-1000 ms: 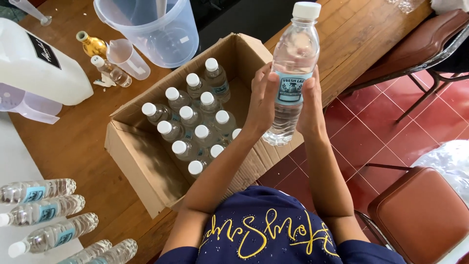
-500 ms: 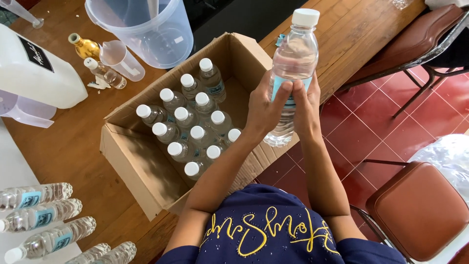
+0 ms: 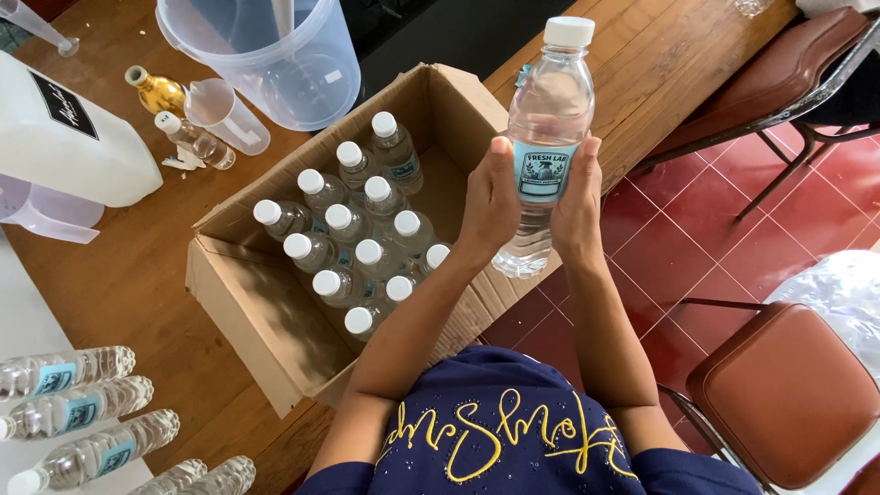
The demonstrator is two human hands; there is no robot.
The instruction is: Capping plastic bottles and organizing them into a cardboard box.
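- Head view, looking down. Both hands raised at centre-right of frame, holding one clear bottle (image 3: pixel 547 137) upright between them.
- Left hand (image 3: pixel 489 203) wrapped on the bottle's left side, thumb pressed on the pale blue label; closed on it.
- Right hand (image 3: pixel 579 202) gripping the right side, thumb at the label's edge; also closed on it.
- Bottle has a white cap, clear liquid inside. It sits over the right rim of the box, above wooden table edge and red tile floor.
- Open cardboard box (image 3: pixel 243 302) at centre-left on the table (image 3: pixel 119 284). Capped bottles (image 3: pixel 353 234) stand upright in it, packed in the right-hand part; the left part is bare cardboard.
- Lower left: more labelled bottles (image 3: pixel 73 412) lying on their sides, in a row, caps leftward.
- Upper left: white jug (image 3: pixel 64 137) with dark label; beside it a small amber bottle (image 3: pixel 156 90), a small clear measuring cup (image 3: pixel 225 115).
- Top centre: large clear bucket (image 3: pixel 275 55), just beyond the box.
- Right side: brown padded chairs (image 3: pixel 788 385), one lower right, one upper right.
- Bottom centre: navy shirt with yellow lettering.
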